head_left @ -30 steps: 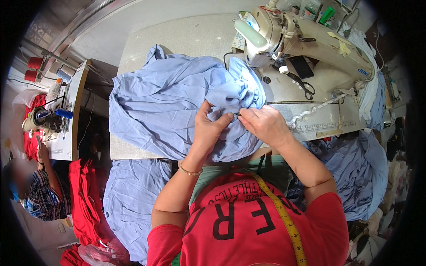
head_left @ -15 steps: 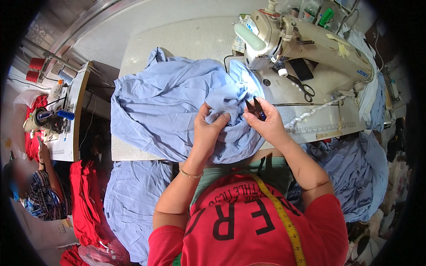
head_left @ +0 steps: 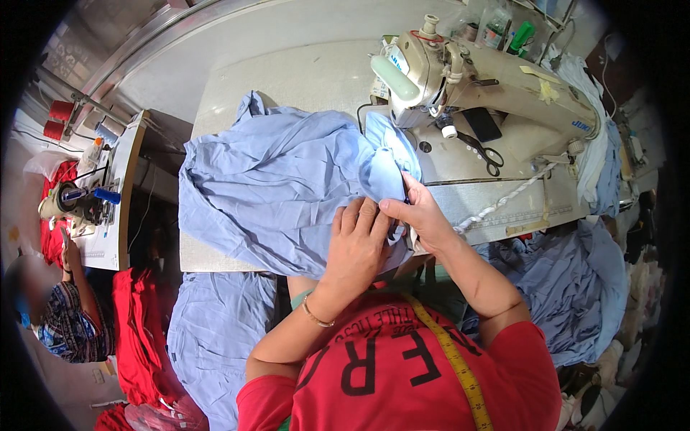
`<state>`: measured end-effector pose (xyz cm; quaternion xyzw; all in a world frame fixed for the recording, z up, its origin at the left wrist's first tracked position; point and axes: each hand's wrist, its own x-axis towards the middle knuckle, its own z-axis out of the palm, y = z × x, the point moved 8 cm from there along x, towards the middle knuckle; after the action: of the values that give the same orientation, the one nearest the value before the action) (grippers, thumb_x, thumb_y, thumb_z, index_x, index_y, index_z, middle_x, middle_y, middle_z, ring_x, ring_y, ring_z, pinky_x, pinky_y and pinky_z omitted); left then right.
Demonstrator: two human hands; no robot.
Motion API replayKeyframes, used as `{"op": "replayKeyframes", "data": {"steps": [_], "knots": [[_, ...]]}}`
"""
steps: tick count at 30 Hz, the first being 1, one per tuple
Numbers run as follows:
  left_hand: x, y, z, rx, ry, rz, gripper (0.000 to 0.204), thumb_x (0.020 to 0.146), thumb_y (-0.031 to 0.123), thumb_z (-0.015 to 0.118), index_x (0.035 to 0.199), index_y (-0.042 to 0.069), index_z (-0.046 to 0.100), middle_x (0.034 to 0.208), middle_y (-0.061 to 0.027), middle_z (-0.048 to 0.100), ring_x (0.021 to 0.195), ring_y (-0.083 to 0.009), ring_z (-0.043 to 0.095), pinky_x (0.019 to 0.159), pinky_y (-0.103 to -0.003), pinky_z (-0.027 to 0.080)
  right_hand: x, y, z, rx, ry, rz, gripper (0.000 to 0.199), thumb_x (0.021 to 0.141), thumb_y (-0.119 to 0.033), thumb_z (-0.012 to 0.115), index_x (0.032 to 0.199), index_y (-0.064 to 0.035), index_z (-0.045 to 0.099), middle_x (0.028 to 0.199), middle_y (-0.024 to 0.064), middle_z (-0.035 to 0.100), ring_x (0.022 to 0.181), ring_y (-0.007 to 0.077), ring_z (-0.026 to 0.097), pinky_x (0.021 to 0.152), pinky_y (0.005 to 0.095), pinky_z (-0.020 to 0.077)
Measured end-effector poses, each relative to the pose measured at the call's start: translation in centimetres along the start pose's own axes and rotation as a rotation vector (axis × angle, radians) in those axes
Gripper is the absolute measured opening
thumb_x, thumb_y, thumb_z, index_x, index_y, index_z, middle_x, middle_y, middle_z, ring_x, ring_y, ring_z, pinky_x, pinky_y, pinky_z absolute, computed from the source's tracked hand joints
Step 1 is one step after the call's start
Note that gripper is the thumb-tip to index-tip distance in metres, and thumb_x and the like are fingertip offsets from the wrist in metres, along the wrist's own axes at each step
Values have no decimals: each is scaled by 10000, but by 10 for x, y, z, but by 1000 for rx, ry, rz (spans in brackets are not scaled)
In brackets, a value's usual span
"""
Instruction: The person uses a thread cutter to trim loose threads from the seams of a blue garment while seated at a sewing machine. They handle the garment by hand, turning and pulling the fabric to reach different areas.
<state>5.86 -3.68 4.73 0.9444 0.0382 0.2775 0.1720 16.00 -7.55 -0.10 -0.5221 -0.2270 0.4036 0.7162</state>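
Observation:
A light blue garment point(head_left: 280, 172) lies crumpled across the sewing table, its right end gathered at my hands. My left hand point(head_left: 359, 241) is closed on the cloth at the table's front edge, fingers curled over it. Beside it, my right hand point(head_left: 428, 219) pinches a folded part of the garment, thumb on the near side and fingers partly behind the fabric. The thread snips cannot be made out now; the right palm is largely hidden. Just beyond the cloth stands a sewing machine point(head_left: 517, 79), with its lamp lighting the folded part.
Black-handled scissors point(head_left: 489, 154) and a dark phone point(head_left: 483, 123) lie on the machine bed. A twisted white cord point(head_left: 503, 197) runs along the table's right side. More blue cloth point(head_left: 568, 287) is heaped at the lower right. At far left, another person sits by a second machine point(head_left: 68, 201).
The snips in my right hand have gone out of sight. My left hand has moved right and nearer, its fingers now over the cloth. The right hand now pinches a raised fold.

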Motion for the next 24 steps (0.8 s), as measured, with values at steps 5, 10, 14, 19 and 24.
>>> {"op": "replayKeyframes", "data": {"steps": [5, 10, 14, 19, 24], "knots": [[7, -24, -16, -351, 46, -95, 326, 813, 125, 583, 1116, 15, 535, 1090, -159, 539, 983, -335, 500, 853, -418, 382, 0, 2, -4, 17, -31, 160, 395, 844, -227, 653, 1152, -31, 504, 909, -21, 571, 736, 24, 512, 583, 167, 425], [33, -44, -8, -373, -116, -117, 356, 790, 142, 631, 1123, 48, 547, 952, -123, 540, 901, -296, 515, 776, -369, 394, 3, 2, -1, 24, -97, 91, 422, 854, -281, 651, 1161, -32, 505, 898, -28, 566, 721, 20, 506, 596, 175, 428], [37, -43, -6, -282, -72, -102, 402, 727, 120, 686, 1096, 39, 550, 884, -118, 527, 836, -304, 515, 742, -382, 407, 4, 1, 3, 25, -49, 54, 440, 809, -90, 678, 1199, -11, 492, 1004, 17, 596, 849, 76, 563, 775, 245, 467], [23, -66, 9, -664, 2, -361, 341, 741, 36, 673, 1052, 5, 538, 840, -121, 556, 753, -246, 565, 687, -331, 464, 5, 1, -2, 88, 21, 99, 407, 778, -13, 668, 1153, 22, 514, 1004, 49, 609, 861, 96, 576, 789, 251, 474], [15, -73, 13, -777, 35, -451, 251, 743, 5, 665, 964, -3, 548, 827, -119, 572, 732, -213, 582, 677, -300, 474, 7, 6, -8, 98, 41, 101, 330, 786, -13, 657, 1092, 36, 542, 1000, 62, 612, 855, 95, 577, 769, 244, 477]]}}
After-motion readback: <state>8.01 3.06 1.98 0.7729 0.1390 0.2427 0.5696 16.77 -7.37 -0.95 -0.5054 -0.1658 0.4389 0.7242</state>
